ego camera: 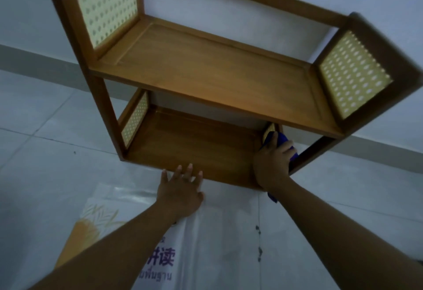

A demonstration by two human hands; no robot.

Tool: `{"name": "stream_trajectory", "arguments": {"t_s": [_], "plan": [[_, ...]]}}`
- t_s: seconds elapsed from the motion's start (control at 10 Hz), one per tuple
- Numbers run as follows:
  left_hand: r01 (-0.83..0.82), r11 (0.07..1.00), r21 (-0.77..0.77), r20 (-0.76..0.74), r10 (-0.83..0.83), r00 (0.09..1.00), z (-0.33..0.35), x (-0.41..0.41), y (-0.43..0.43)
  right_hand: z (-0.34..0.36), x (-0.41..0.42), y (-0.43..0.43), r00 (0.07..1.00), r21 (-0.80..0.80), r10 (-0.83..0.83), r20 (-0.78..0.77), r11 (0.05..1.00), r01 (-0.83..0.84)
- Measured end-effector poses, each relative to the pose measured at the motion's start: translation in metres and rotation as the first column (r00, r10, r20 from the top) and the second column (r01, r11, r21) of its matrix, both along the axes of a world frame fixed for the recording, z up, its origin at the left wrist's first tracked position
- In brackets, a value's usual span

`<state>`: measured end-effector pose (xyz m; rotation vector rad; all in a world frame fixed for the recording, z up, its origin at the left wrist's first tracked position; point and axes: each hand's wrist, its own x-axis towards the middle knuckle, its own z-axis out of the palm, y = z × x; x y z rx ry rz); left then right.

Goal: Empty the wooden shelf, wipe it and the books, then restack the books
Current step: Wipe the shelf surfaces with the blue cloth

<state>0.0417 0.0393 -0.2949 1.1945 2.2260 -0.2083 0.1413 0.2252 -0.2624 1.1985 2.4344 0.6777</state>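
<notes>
The wooden shelf (pixel 206 79) stands on the floor against a white wall, with two bare boards and woven side panels. My right hand (pixel 272 163) presses a blue cloth (pixel 282 139) onto the right end of the lower board, beside the right side panel. My left hand (pixel 180 189) lies flat with fingers spread at the front edge of the lower board, fingertips touching the wood. A white and orange book (pixel 128 225) with purple lettering lies on the floor under my left arm, partly hidden by it.
Pale floor tiles (pixel 45 129) spread to the left and right of the shelf. A grey skirting strip (pixel 34 58) runs along the wall. Dark specks (pixel 258 239) mark a tile joint near my right arm.
</notes>
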Motion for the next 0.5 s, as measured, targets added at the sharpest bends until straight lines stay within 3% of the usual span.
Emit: {"name": "stream_trajectory", "arguments": {"t_s": [0.2,0.3,0.4,0.5], "plan": [[-0.011,1.000,0.009,-0.004,0.011,1.000,0.001,0.000,-0.002,-0.002,-0.001,0.019,0.984,-0.079,0.011,-0.177,0.997,-0.025],[-0.011,1.000,0.018,-0.006,0.011,1.000,0.001,0.000,-0.003,-0.013,0.005,0.016,0.986,-0.010,0.107,-0.128,0.994,-0.109],[-0.010,1.000,0.019,0.005,0.009,1.000,0.000,-0.001,-0.003,-0.015,0.015,0.003,0.965,-0.131,0.147,-0.217,0.975,-0.178],[-0.015,1.000,0.018,0.018,0.014,1.000,0.000,-0.002,-0.003,-0.008,0.014,-0.005,0.911,-0.206,0.093,-0.402,0.960,-0.189]]}}
